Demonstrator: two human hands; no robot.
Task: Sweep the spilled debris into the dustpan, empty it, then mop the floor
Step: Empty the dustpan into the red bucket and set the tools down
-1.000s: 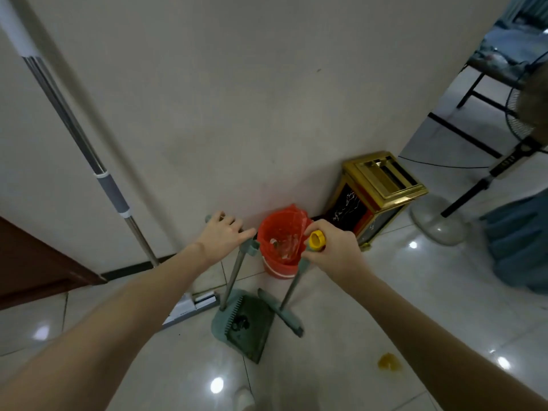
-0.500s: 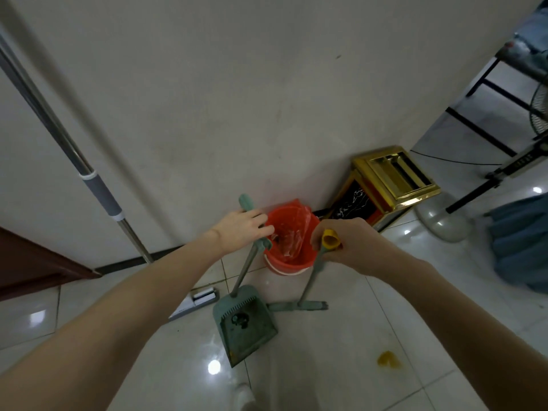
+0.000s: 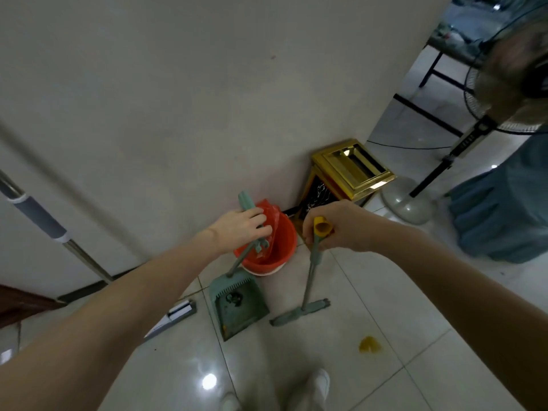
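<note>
My left hand (image 3: 241, 229) grips the long handle of the green dustpan (image 3: 238, 307), which stands on the tiled floor with a little dark debris in its tray. My right hand (image 3: 338, 229) holds the yellow-capped top of the green broom (image 3: 310, 280); its narrow head lies flat on the floor to the right of the dustpan. Behind both, against the wall, sits a red bin (image 3: 271, 250) lined with a red bag. A yellow stain (image 3: 369, 344) marks the floor at the lower right. The flat mop (image 3: 44, 221) leans on the wall at the left, its head (image 3: 175, 315) on the floor.
A gold-topped waste bin (image 3: 350, 173) stands right of the red bin. A standing fan (image 3: 421, 185) and blue cloth (image 3: 510, 209) are at the far right. A dark wooden edge (image 3: 20, 304) shows at the left. My white shoes (image 3: 318, 384) are at the bottom.
The dustpan and broom have parted: the broom head now lies to the right, clear of the dustpan. My left hand closed round the dustpan handle. The view shifted slightly.
</note>
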